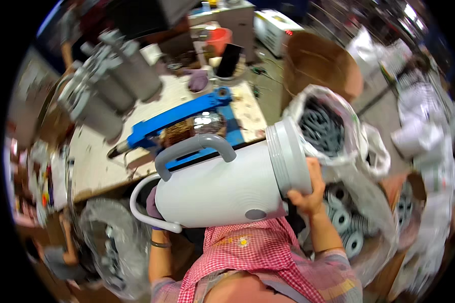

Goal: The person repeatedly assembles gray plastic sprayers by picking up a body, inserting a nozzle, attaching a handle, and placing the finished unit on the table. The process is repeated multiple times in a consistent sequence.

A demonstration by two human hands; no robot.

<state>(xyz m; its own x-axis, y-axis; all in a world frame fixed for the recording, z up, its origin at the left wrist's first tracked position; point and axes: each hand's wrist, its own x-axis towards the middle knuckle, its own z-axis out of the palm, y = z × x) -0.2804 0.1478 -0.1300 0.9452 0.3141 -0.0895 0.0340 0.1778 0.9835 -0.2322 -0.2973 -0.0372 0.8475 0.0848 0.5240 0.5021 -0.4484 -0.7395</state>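
1. The right hand [306,194] is clasped around the threaded neck of a large white plastic jug body [227,184], fingers curled over the rim; this hand holds it firmly.
2. The left hand [153,203] sits behind the jug's base, mostly hidden; whether it grips or only props, I cannot tell.
3. The jug lies on its side in front of the chest, above the checked apron [247,252], its grey handle [194,150] on top.
4. It looks hollow, light and stiff, but smooth and bulky; neck and handle seem the surest holds.
5. Behind the jug, a blue press tool [179,118] sits on the workbench [101,161]; to its right, a bag of grey rings [321,126].
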